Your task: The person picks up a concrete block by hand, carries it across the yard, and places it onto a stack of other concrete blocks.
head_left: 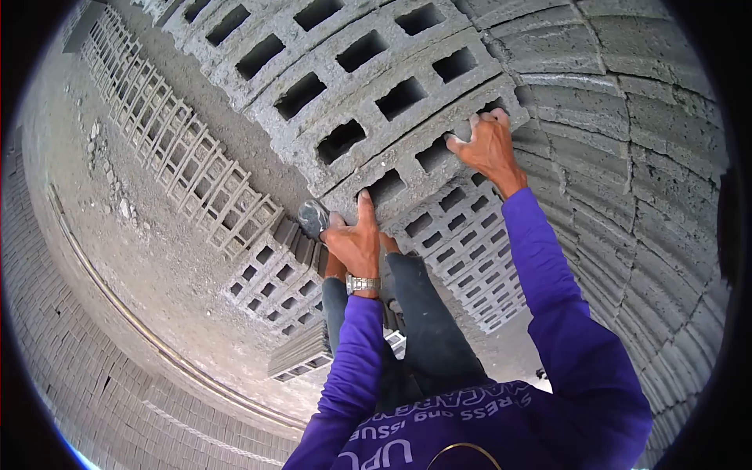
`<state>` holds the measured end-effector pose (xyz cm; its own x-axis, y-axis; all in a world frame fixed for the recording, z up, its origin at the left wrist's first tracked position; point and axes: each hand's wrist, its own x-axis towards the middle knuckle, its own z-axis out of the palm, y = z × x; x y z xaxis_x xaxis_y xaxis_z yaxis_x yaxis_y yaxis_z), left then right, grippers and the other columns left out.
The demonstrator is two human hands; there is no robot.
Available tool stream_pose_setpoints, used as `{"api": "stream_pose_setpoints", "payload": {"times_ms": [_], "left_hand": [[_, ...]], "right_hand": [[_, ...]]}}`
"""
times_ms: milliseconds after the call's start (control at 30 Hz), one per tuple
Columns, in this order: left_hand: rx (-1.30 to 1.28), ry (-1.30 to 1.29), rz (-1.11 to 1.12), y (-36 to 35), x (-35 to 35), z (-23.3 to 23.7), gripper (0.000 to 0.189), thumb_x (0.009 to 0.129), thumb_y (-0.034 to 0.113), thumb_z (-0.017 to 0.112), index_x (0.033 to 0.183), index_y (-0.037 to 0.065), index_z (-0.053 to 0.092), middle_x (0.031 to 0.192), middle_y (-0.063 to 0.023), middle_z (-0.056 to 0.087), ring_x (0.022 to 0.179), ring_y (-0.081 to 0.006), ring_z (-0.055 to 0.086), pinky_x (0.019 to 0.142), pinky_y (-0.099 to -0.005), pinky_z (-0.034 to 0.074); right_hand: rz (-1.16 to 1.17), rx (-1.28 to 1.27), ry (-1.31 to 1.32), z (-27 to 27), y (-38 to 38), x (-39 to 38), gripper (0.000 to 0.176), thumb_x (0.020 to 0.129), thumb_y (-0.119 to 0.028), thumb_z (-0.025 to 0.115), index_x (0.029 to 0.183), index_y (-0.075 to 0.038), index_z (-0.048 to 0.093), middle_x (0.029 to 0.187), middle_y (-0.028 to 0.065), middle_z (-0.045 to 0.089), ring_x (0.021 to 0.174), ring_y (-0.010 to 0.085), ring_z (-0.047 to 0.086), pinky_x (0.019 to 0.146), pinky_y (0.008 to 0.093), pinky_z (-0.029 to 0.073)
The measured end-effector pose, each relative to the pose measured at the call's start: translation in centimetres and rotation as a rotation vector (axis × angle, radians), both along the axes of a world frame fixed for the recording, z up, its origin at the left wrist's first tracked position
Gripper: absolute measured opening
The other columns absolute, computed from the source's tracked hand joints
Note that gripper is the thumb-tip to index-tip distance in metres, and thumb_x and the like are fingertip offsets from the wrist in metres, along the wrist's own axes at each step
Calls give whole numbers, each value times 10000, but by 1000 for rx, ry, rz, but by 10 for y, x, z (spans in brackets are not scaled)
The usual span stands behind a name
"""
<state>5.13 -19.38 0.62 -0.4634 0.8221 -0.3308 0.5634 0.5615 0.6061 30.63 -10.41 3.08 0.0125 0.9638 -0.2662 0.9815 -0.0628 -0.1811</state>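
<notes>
As the head camera looks down, your right grip [492,150] is closed on the nearest hollow block [411,178], its fingers curled into the right-end hole and its thumb at the edge of the middle one. Your left grip [355,244] grasps that block near its left end, one finger at the rim of the left hole; its other fingers are partly hidden. Just beyond both grips, more hollow blocks [371,123] lie in close rows. Right of your right grip rises a wall of grey blocks [666,172]. Below the grips stands a block stack [470,262]. Well left of your left grip, a long block row [176,149] runs across bare ground [149,266].
</notes>
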Motion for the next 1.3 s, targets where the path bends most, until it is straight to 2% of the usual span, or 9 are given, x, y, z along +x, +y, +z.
{"api": "stream_pose_setpoints", "payload": {"times_ms": [33,167,367,433,600,700,900,1100,1300], "left_hand": [[-122,-43,-88,-1,-8,9,574,865,458,689,722,-88,583,620,-69,550,580,-151,459,511,-361,383],[117,-536,102,-54,-45,-15,491,977,366,521,1212,-59,595,1068,-188,683,979,-286,661,873,-323,490],[-137,-407,297,-160,-128,-74,428,940,326,572,1134,-50,641,974,-227,695,906,-286,690,811,-347,517],[-154,-396,403,-200,-164,-89,417,928,296,613,1103,-81,649,893,-104,693,837,-136,618,746,-296,496],[-141,-253,572,-259,-300,-152,376,927,266,604,1081,-73,660,838,-83,678,796,-124,597,714,-287,486],[-111,-55,682,-272,-405,-204,431,914,250,625,1155,-106,600,1054,-198,686,967,-226,671,833,-323,519],[-426,252,418,-281,-563,-309,845,696,508,752,1218,-126,550,1159,-327,608,1122,-407,595,945,-425,467],[-451,-97,516,-276,-582,-340,564,635,376,786,936,-86,667,876,-219,696,778,-278,673,721,-366,515],[-492,325,358,-242,-537,-271,502,611,400,763,693,-73,616,718,-245,650,662,-368,627,646,-439,486]], "right_hand": [[12,167,-18,7,-5,-2,474,703,-355,737,891,74,659,889,224,663,981,371,584,976,438,356],[-208,511,-1,18,-33,-21,700,884,-456,589,1359,40,451,1381,232,480,1341,387,360,1080,524,229],[-248,332,-81,-22,-42,-119,746,992,-538,287,1515,-16,183,1559,216,208,1454,399,118,1134,555,104],[-95,276,-35,-21,-70,-189,720,988,-506,330,1506,-18,223,1556,211,220,1450,399,134,1131,553,118],[326,223,380,-17,-113,-355,507,909,-275,555,1339,-10,505,1459,187,407,1388,373,309,1090,495,227],[417,-76,703,-70,-141,-429,319,824,-147,655,1113,-11,661,1231,145,623,1163,289,565,1004,397,341],[563,-300,572,-269,-199,-513,435,891,-307,600,1089,79,628,1131,229,640,1034,353,608,956,441,396],[511,-705,335,-321,-205,-561,613,873,-498,583,949,107,642,932,275,661,908,378,630,949,451,377],[129,-551,292,-316,-207,-558,683,743,-593,689,781,88,659,836,281,664,870,386,632,955,460,385]]}}
